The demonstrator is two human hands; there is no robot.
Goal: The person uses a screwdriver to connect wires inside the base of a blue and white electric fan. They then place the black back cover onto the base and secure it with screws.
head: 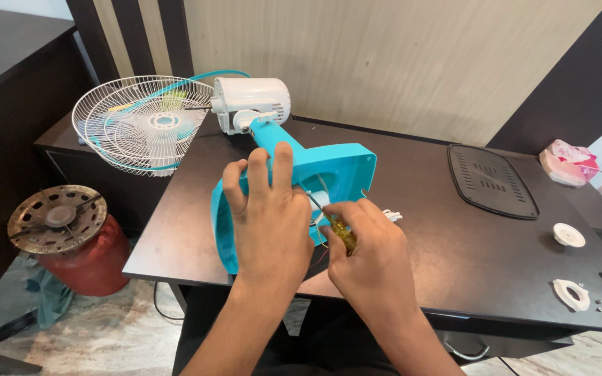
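The scene was brightly and evenly lit, with soft daylight that seemed to enter from the right, where a pale patch showed at the frame's edge. The dark bench (pixel 454 237) carried a broad, dull sheen across its top and no hard glare. Shadows were soft and short; the hands cast only a faint one. Focus was sharp throughout, with slight softness on the moving fingers. Straight lines bowed a little toward the corners, as a wide lens gives.

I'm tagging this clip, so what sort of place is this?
Probably a home or small repair corner: a dismantled table fan on a dark table, a wood-panelled wall, and a red gas cylinder on the floor.
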